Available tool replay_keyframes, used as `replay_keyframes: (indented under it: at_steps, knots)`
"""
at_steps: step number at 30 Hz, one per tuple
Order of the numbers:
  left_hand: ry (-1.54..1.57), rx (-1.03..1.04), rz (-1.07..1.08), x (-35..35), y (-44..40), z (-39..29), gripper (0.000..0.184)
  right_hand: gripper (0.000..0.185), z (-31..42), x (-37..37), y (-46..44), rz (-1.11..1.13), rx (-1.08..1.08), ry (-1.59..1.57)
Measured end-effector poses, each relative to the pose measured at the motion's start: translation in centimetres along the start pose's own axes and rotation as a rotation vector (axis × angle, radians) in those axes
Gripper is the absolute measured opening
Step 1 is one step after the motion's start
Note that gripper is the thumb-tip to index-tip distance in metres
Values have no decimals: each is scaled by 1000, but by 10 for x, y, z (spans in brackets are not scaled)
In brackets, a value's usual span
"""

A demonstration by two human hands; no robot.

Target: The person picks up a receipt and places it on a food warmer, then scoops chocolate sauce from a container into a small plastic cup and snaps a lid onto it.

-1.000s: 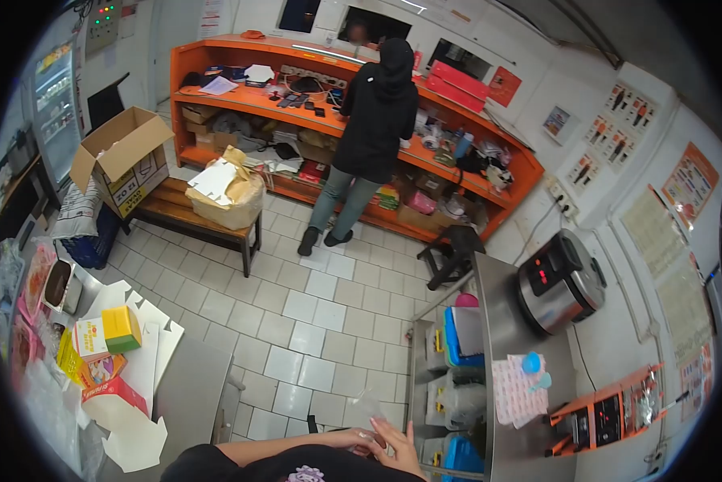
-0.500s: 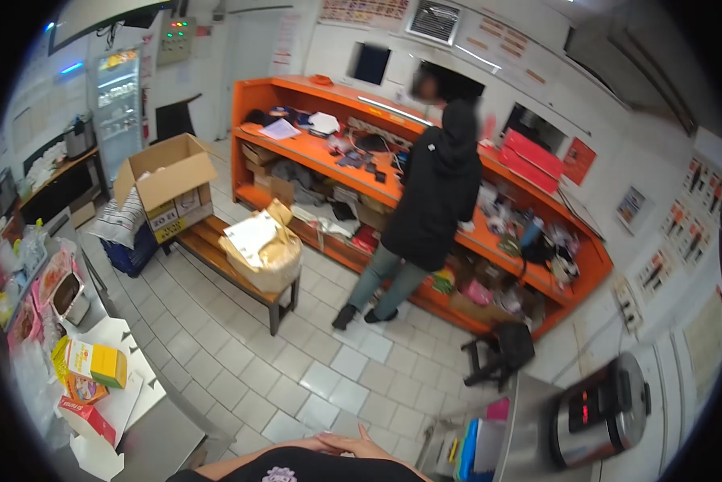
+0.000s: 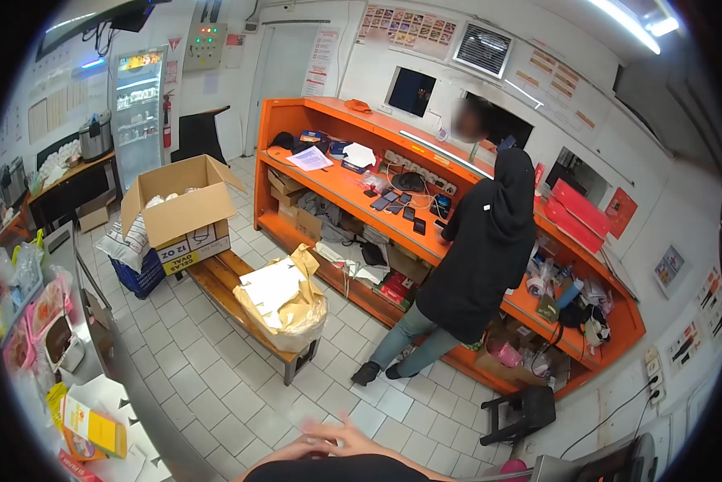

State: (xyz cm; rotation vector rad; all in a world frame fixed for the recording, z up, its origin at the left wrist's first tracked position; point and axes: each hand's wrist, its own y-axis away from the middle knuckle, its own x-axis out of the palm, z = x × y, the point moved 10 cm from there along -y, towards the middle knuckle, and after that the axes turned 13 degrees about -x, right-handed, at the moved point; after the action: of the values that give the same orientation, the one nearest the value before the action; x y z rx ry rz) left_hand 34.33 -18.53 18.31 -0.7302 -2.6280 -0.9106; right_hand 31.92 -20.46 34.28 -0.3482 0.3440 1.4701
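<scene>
On the near side of the wooden bench (image 3: 219, 283): two bare hands, the left hand (image 3: 298, 448) and the right hand (image 3: 346, 440), brought together in front of a black top (image 3: 337, 471).
Left fingers: partly hidden by the right ones; how far they bend, and whether they grip anything, cannot be told.
Right fingers: stretched out and spread, tips blurred, against the left hand; no held thing can be made out.
Parcel (image 3: 297, 317): on the bench's near end, well apart from both hands, with brown paper (image 3: 301, 267) and white card (image 3: 269, 285) on top.
Cardboard box (image 3: 184, 221): at the bench's far end, flaps up, pale things inside.
Beyond the bench: an orange counter (image 3: 329, 183) bearing phones (image 3: 419, 227); a person in black (image 3: 489, 249) stands at it, back turned.
Left of the bench: a yellow box (image 3: 108, 434).
Right of the bench: a black stool (image 3: 530, 414).
Progress: by my judgement, nothing is being packed or unpacked; box and parcel look unsealed, and what remains cannot be told.
</scene>
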Motion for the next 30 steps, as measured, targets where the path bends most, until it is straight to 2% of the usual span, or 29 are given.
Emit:
replay_keyframes:
  at_steps: [1,3,5,6,7,8,9,11,13,14,15,17,18,19,21,22,23,25,26,27,28,30]
  knots:
    - [-2,2,-4,-9,-5,-9,28,48,-10,11,-9,128,-5,-83]
    - [-16,-10,-19,-24,-15,-37,29,48,-38,-1,-26,145,1,-81]
    - [-33,-27,-31,-41,-23,-57,29,51,-50,-38,-48,91,-15,-58]
    - [-40,-34,-31,-64,-13,-31,29,53,-45,-71,-61,-82,-63,14]
    - [-45,-38,-27,-75,-16,-33,29,53,-52,-77,-68,-87,-58,9]
    - [-49,-39,-21,-58,-44,-141,29,53,-60,-64,-78,80,-47,-32]
    - [-58,-36,-18,-63,-55,-140,29,53,-69,-56,-86,246,-40,-68]
    - [-71,-29,-8,-76,-79,-144,29,51,-83,-75,-101,307,-71,20]
    - [-83,-2,14,-139,-61,-29,29,49,-79,-126,-124,195,-125,92]
    - [-85,8,27,-154,-67,-30,29,49,-85,-138,-133,204,-155,54]
    - [-87,8,40,-155,-79,-68,29,49,-91,-146,-137,199,-140,50]
    - [-97,5,49,-161,-97,-72,29,48,-93,-144,-142,376,-188,-11]
    - [-103,1,48,-168,-96,-72,29,47,-91,-162,-147,381,-173,1]
    - [-108,-8,43,-175,-88,-69,29,47,-96,-175,-152,376,-178,-8]
    - [-115,-20,28,-195,-99,-83,29,45,-99,-219,-173,181,-260,113]
    - [-106,-15,14,-201,-97,-68,29,43,-84,-242,-180,59,-293,95]
    - [-78,6,-16,-205,-98,-62,29,43,-87,-243,-187,105,-303,85]
    - [63,90,-145,-204,-89,-150,29,42,-92,-241,-205,140,-340,240]
    - [167,152,-250,-212,-67,-167,29,42,-90,-236,-214,177,-385,284]
    - [291,219,-374,-218,-44,-200,29,42,-86,-214,-221,347,-455,234]
    - [424,288,-507,-228,-19,-235,29,34,-86,-218,-234,258,-458,220]
    - [587,402,-686,-209,3,-196,29,20,-92,-230,-254,87,-418,189]
